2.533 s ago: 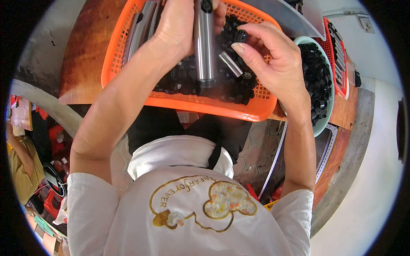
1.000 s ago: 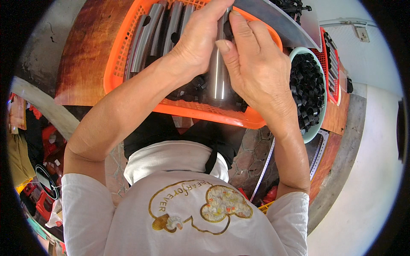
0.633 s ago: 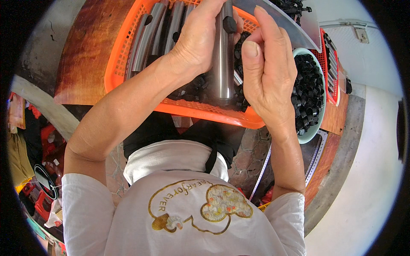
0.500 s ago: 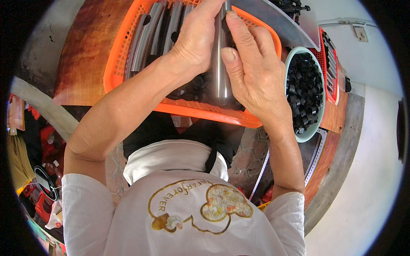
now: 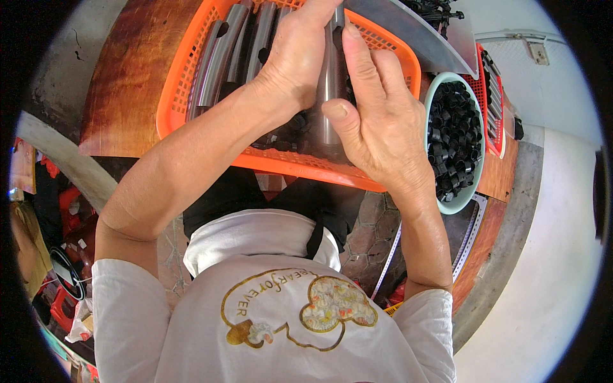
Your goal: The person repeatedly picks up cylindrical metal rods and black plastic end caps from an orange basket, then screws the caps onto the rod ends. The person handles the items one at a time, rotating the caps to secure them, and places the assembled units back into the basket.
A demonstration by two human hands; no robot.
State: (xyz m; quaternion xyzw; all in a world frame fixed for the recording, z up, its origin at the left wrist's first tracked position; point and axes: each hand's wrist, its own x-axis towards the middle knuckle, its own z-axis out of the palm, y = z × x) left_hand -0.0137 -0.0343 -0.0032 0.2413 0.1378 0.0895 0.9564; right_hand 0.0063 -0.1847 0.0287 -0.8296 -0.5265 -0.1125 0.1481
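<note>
My left hand (image 5: 292, 64) is closed around a shiny grey metal tube (image 5: 330, 92), held upright in the picture over an orange plastic basket (image 5: 281, 164). A small black piece (image 5: 338, 38) sits on the tube near its upper part. Along the tube's right side lies my right hand (image 5: 385, 121), index finger stretched up beside the black piece and thumb across the tube. More metal tubes (image 5: 220, 60) with black pieces on them lie in the basket's left part. Loose black pieces are partly visible in the basket below the held tube. My left hand hides the tube's upper end.
Right of the basket stands a pale green basin (image 5: 449, 205) full of black ring-like clips (image 5: 454, 137). A red basket (image 5: 491, 121) with tubes is beyond it. A wooden tabletop (image 5: 121, 83) extends left, and a grey sheet-like panel (image 5: 434, 45) stands behind the orange basket.
My right thumb has moved a little down and left, further across the tube, and the index finger has slid slightly downward. The tube has shifted slightly; my left hand keeps its grip.
</note>
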